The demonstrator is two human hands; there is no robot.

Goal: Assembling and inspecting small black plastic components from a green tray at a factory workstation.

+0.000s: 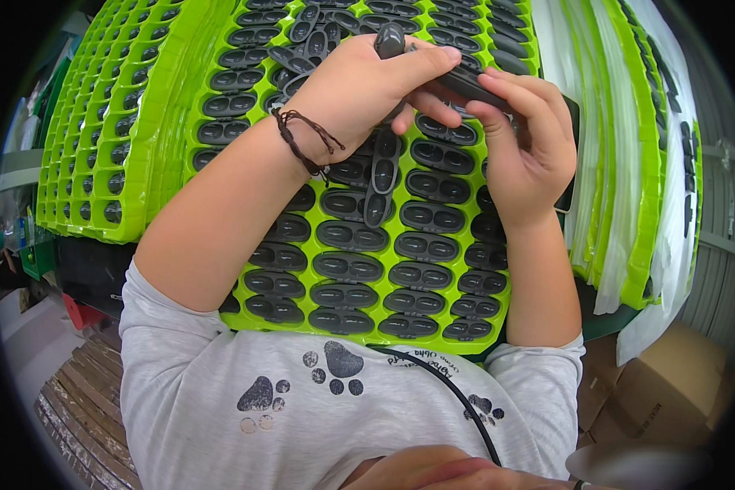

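Observation:
Above the far half of a lime-green tray, both my hands are closed on a dark grey oval plastic piece. My left hand pinches its left end between thumb and fingers. A second dark, rounded piece sticks up beside the left thumb, apparently also in that hand, its lower part hidden. My right hand grips the piece's right end with thumb and fingertips. Rows of similar oval pieces, each with two glossy hollows, sit in the tray. Several loose ones lie across the rows beneath my left hand.
Stacked green trays holding round dark parts stand on the left. More green trays with white sheets between them stand on the right. Cardboard boxes are at the lower right. A black cable runs across my shirt.

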